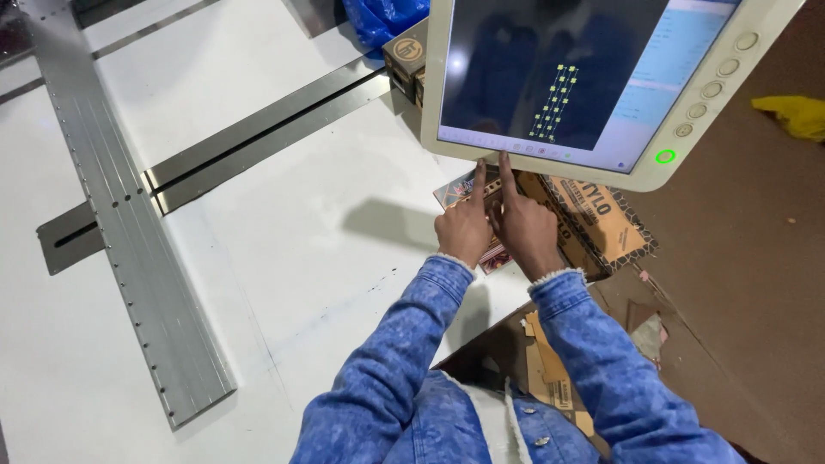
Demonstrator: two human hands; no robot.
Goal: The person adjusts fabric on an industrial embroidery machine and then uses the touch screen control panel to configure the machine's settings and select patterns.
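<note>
A white-framed touch screen (593,77) hangs tilted over the table edge, showing a dark window with a pattern of small yellow dots. My left hand (464,225) and my right hand (524,228) are side by side just below it. Each has its index finger stretched up, tips touching the screen's lower edge strip, other fingers curled. Neither hand holds anything. Both arms wear blue denim sleeves.
A white work table (284,223) carries a long grey metal rail (129,232) and flat metal strips (258,137). Brown cardboard boxes (593,219) lie under the screen, more scraps on the brown floor (739,258). A blue bag (382,17) and yellow cloth (795,113) lie farther off.
</note>
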